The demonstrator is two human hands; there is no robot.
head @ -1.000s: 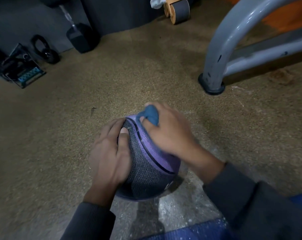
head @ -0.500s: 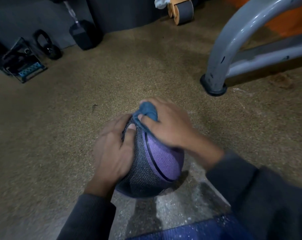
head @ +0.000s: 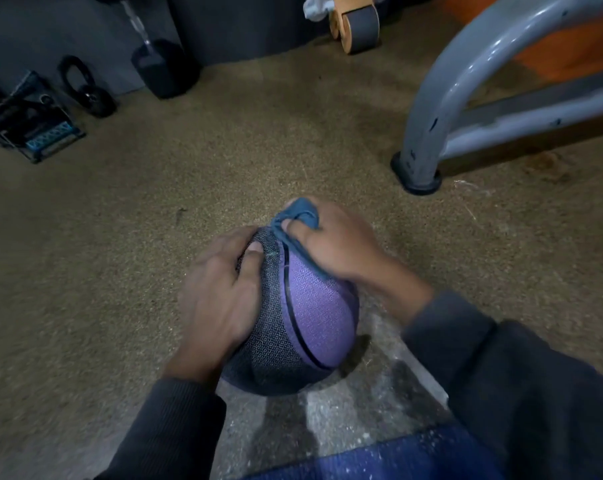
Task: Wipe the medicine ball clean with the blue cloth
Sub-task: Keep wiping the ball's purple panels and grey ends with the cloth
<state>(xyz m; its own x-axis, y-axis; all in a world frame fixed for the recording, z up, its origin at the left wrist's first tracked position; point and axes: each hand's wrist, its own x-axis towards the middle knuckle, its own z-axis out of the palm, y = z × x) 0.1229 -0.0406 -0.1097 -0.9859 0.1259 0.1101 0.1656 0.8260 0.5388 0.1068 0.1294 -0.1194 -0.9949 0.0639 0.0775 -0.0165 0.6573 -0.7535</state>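
Note:
A purple and dark grey textured medicine ball [head: 307, 317] sits on the speckled floor in front of me. My left hand [head: 220, 296] lies spread over the ball's left side, fingers wrapped against it. My right hand [head: 338, 247] grips a bunched blue cloth [head: 298, 216] and presses it onto the ball's top, far side. Most of the cloth is hidden under my fingers and palm.
A grey curved metal frame [head: 442, 109] with a black foot stands at the right. Along the far wall sit a black kettlebell [head: 87, 88], a dumbbell [head: 165, 67], an ab roller wheel [head: 357, 24] and a small dark case [head: 33, 126]. A blue mat [head: 379, 459] lies nearest me.
My right hand has slid the cloth a little to the left and farther over the top of the ball. The left hand keeps its hold on the ball's side.

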